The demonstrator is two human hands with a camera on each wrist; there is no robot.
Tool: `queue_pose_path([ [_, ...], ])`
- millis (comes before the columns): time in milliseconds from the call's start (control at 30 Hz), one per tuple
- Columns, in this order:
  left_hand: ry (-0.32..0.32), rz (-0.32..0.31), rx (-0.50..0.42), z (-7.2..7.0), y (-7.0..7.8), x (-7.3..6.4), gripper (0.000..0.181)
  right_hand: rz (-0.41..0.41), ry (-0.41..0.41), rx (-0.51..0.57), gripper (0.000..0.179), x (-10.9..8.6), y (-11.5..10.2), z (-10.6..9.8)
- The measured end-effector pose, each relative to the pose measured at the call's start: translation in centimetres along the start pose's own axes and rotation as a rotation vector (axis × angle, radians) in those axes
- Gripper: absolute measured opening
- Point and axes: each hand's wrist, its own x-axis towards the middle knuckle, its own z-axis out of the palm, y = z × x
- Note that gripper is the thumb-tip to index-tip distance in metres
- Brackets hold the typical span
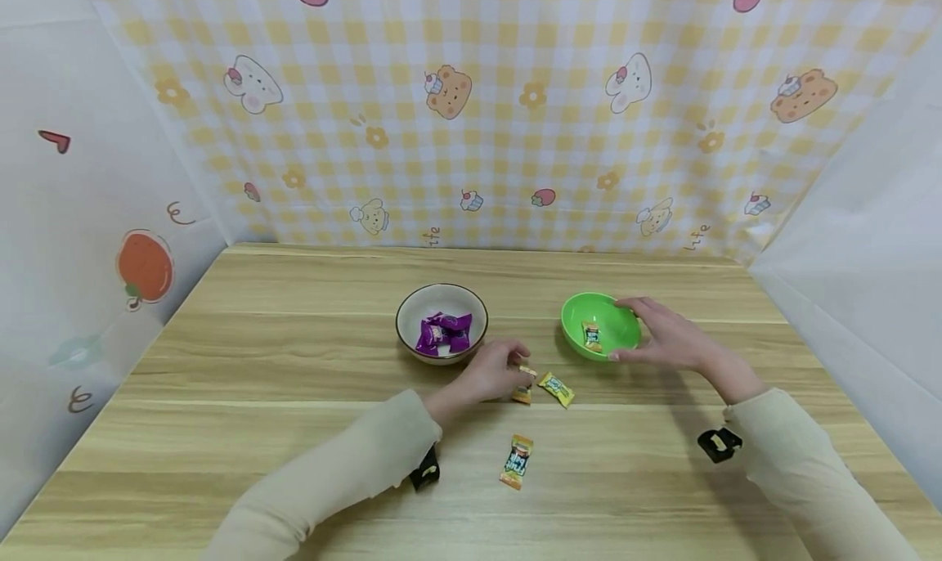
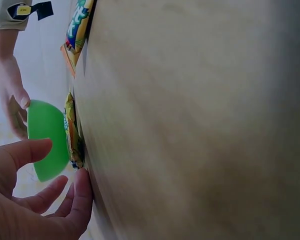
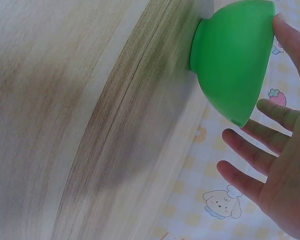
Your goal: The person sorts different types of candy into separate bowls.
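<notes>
My left hand (image 1: 495,370) is over an orange-and-yellow wrapped candy (image 1: 523,388), partly hidden by the fingers. In the left wrist view, thumb and fingers stand apart, fingertips beside the wrapper. Right next to it lies a yellow wrapped candy (image 1: 557,389). Another orange-wrapped candy (image 1: 518,461) lies nearer the front. At the right, a green bowl (image 1: 581,346) stands upright with one wrapped candy (image 1: 592,336) inside. My right hand (image 1: 666,336) holds this bowl by its rim, thumb at the near side and index finger at the far side; the other fingers spread loosely (image 3: 250,155).
A white bowl with a dark rim (image 1: 412,303) stands just beyond my left hand, with several purple wrapped candies (image 1: 445,334) in it. All rests on a wooden table (image 1: 294,324). A checked cloth (image 1: 486,136) hangs behind, and white sheets hang at both sides.
</notes>
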Motion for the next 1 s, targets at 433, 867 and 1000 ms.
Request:
queue_pose_path([
  [433,-0.076,0.055,0.23,0.6,0.7,0.0,0.035,0.0,-0.004,-0.001,0.086,0.0,0.1,0.1],
  [867,-0.077,0.123,0.229,0.3,0.5,-0.5,0.017,-0.002,-0.002,-0.004,0.086,0.0,0.1,0.1],
  [1000,-0.098,0.086,0.116,0.2,1.0,-0.5,0.017,-0.002,-0.004,-0.005,0.087,0.0,0.2,0.1],
])
